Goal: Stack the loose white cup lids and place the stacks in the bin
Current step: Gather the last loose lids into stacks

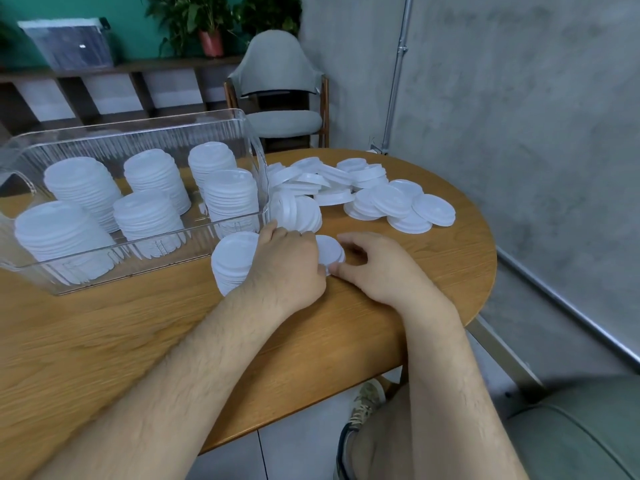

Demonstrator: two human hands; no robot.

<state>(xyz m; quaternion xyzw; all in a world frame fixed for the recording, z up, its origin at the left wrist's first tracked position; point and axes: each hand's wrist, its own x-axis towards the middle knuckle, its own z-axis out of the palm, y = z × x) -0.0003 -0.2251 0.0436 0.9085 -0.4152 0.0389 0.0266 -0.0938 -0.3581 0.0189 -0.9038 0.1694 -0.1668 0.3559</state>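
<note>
Thumb and forefinger of my right hand (377, 268) pinch a short lid stack (329, 249) on the table (440, 271), left hand (291, 265) overlaps it with grip I can't tell.

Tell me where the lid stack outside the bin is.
In the head view, the lid stack stands on the table just off the near right corner of the clear bin, partly hidden behind the left hand.

Lit softly and evenly, moderately bright; casts only faint shadows on bench (349, 327); glints on clear bin (221, 133) wall; washes out white lids (433, 209); bows straight lines toward frame edges; smears bench grain lower left.
</note>
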